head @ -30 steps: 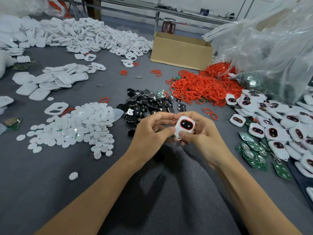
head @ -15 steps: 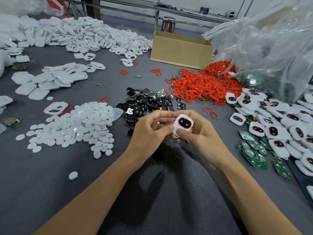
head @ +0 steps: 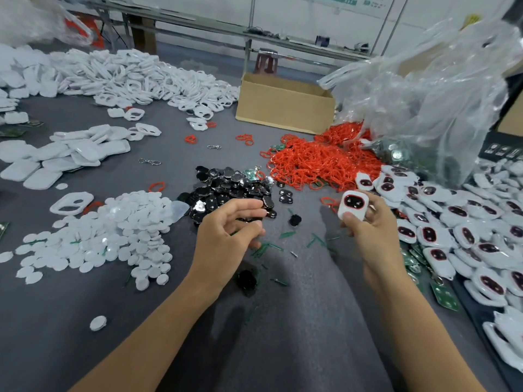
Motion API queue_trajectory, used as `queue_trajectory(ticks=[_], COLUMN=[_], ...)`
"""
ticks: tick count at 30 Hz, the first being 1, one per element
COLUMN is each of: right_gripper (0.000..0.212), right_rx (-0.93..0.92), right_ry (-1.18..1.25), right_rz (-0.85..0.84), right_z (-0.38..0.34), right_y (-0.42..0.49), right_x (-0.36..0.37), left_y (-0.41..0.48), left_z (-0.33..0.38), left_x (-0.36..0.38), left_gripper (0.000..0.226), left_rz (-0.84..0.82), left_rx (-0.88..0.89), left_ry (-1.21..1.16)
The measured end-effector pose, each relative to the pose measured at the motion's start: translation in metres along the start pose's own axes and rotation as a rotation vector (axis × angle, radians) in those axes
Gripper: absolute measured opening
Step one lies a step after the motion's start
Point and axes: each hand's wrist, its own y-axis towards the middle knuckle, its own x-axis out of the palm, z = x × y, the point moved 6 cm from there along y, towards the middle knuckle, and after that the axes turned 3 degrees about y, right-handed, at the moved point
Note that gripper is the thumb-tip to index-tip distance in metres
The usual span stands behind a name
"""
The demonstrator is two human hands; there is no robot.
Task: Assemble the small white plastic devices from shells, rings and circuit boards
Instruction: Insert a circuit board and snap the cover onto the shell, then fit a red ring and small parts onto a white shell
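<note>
My right hand grips a white device with a black face ringed in red, held up beside the heap of finished devices on the right. My left hand hovers over the near edge of the black parts pile, fingers curled and apart, nothing visible in them. A heap of red rings lies behind. White round discs spread at the left. Green circuit boards lie under the finished devices. White shells are piled along the far side, flat white shells nearer left.
A cardboard box stands at the back centre. A big clear plastic bag rises at the back right. Green slivers and a loose black part lie on the grey cloth between my arms.
My hands have parted. The right hand carried the device to the right toward the finished heap; the left hand let go and drifted left, over the black parts.
</note>
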Motion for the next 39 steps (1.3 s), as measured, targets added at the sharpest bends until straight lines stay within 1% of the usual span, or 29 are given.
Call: queue_trajectory(ticks=[2, 6, 9, 14, 17, 21, 22, 23, 25, 27, 28, 29, 31, 32, 33, 34, 35, 36, 38, 39], right_gripper=[0.037, 0.03, 0.029, 0.027, 0.028, 0.028, 0.027, 0.024, 0.016, 0.009, 0.007, 0.01, 0.024, 0.03, 0.035, 0.039, 0.045, 0.047, 0.045, 0.042], right_rx=[0.001, 0.004, -0.009, -0.003, 0.009, 0.049, 0.045, 0.039, 0.023, 0.063, 0.103, 0.137, 0.166, 0.22, 0.208, 0.154, 0.094, 0.082, 0.036, -0.01], right_ry=[0.0, -0.024, -0.005, 0.048, 0.046, 0.023, 0.045, 0.133, 0.402, 0.593, 0.62, 0.62, 0.574, 0.586, 0.576, 0.546, 0.522, 0.503, 0.357, 0.251], right_rz=[0.002, -0.11, -0.141, -0.137, -0.128, -0.168, -0.123, -0.035, 0.161, 0.208, 0.188, 0.154, 0.062, 0.043, -0.002, -0.036, -0.004, 0.03, 0.029, -0.007], right_z=[0.002, 0.004, 0.003, 0.005, 0.008, 0.019, 0.019, 0.019, 0.017, 0.017, 0.02, 0.023, 0.03, 0.031, 0.029, 0.027, 0.026, 0.026, 0.023, 0.022], right_y=[0.002, -0.002, -0.002, -0.001, 0.001, 0.0, 0.001, 0.003, 0.007, 0.01, 0.01, 0.009, 0.004, 0.003, 0.005, 0.008, 0.008, 0.008, 0.004, 0.003], right_x=[0.0, 0.012, 0.014, 0.012, 0.01, 0.014, 0.013, 0.007, -0.009, -0.011, -0.009, -0.006, 0.0, 0.005, 0.006, 0.007, 0.002, -0.001, 0.002, 0.005], left_y=[0.0, 0.001, 0.002, 0.002, 0.0, -0.002, -0.002, -0.002, -0.003, -0.003, -0.003, -0.003, -0.003, -0.003, -0.004, -0.005, -0.006, -0.007, -0.008, -0.009], left_z=[0.0, 0.0, 0.0, -0.004, -0.005, -0.004, -0.004, -0.003, -0.002, 0.001, 0.001, 0.001, 0.001, 0.002, 0.003, 0.003, 0.003, 0.004, 0.005, 0.005], left_x=[0.0, 0.001, 0.003, 0.013, 0.019, 0.021, 0.021, 0.021, 0.022, 0.024, 0.025, 0.025, 0.025, 0.025, 0.024, 0.024, 0.024, 0.025, 0.027, 0.029], left_gripper=[0.03, 0.031, 0.031, 0.029, 0.03, 0.031, 0.032, 0.032, 0.026, 0.022, 0.022, 0.022, 0.023, 0.023, 0.023, 0.024, 0.025, 0.025, 0.025, 0.027], left_rz=[0.0, 0.005, -0.001, -0.051, -0.081, -0.098, -0.097, -0.093, -0.08, -0.067, -0.064, -0.061, -0.068, -0.076, -0.081, -0.085, -0.086, -0.086, -0.101, -0.115], left_rx=[0.005, 0.009, 0.011, 0.012, 0.026, 0.029, 0.026, 0.026, 0.028, 0.02, 0.017, 0.014, 0.019, 0.032, 0.05, 0.065, 0.076, 0.082, 0.091, 0.096], left_ry=[0.003, -0.003, -0.008, 0.0, 0.045, 0.099, 0.101, 0.099, 0.082, 0.069, 0.065, 0.063, 0.073, 0.085, 0.099, 0.111, 0.118, 0.124, 0.134, 0.147])
